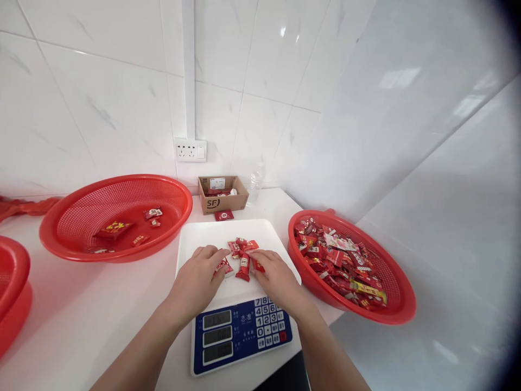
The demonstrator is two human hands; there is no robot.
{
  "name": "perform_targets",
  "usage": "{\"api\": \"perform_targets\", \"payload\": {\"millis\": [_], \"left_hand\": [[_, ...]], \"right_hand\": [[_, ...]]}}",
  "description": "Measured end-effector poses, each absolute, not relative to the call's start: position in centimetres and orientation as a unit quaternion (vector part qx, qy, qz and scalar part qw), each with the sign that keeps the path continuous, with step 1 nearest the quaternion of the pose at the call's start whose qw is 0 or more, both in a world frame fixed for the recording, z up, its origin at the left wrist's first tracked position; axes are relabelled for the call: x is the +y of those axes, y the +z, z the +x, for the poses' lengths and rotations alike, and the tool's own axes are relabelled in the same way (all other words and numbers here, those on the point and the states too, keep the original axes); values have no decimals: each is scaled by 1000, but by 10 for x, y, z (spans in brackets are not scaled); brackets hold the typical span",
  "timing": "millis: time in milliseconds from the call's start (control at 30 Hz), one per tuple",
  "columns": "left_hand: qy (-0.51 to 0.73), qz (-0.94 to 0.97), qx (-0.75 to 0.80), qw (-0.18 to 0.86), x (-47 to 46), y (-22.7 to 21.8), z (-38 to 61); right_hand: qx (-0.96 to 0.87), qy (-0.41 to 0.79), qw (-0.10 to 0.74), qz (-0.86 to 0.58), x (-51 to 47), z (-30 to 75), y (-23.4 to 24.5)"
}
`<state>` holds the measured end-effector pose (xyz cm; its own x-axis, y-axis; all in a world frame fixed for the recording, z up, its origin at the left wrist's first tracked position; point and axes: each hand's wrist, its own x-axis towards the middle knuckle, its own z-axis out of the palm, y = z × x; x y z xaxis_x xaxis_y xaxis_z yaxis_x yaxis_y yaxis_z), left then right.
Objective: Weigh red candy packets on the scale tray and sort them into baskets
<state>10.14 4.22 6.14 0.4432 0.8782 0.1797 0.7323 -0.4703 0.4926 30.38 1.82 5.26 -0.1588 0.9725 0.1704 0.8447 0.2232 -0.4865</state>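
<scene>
Several red wrapped candies (pixel 243 267) lie in a small heap on the white pan (pixel 195 233) of a digital scale. My left hand (pixel 201 272) rests at the heap's left side, thumb and fingers curled round a red-and-white wrapped candy (pixel 223 265). From the right, my right hand (pixel 277 276) bends its fingers over a red wrapped candy (pixel 258 265), partly hiding it. Between the two hands an upright-lying red candy with a pale label shows fully. Below the pan is the scale's blue panel (pixel 244 320) with displays and keys.
A red basket (pixel 407 304) full of mixed wrapped candies stands at right. Another red basket (pixel 52 233) at left holds a few packets. Behind the scale are a cardboard box (pixel 223 203), a red packet (pixel 224 215) and a clear bottle (pixel 256 182). A further red basket (pixel 16 266) shows at the left edge.
</scene>
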Motion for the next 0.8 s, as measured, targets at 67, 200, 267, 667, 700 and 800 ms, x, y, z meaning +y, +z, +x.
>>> {"api": "perform_targets", "payload": {"millis": [67, 200, 267, 667, 700, 800], "left_hand": [[209, 844, 460, 179, 43, 58, 102], [229, 846, 436, 207, 43, 53, 104], [235, 847, 419, 226, 42, 53, 104], [228, 848, 434, 203, 39, 57, 104], [230, 849, 433, 198, 40, 57, 104], [238, 845, 439, 192, 40, 57, 101]], "right_hand": [[-740, 129, 217, -623, 19, 306, 53], [-736, 135, 230, -622, 16, 303, 55], [-746, 158, 246, -599, 14, 298, 56], [-762, 103, 197, -609, 43, 309, 52], [-761, 105, 192, -611, 45, 311, 51], [-750, 106, 190, -624, 47, 313, 51]]}}
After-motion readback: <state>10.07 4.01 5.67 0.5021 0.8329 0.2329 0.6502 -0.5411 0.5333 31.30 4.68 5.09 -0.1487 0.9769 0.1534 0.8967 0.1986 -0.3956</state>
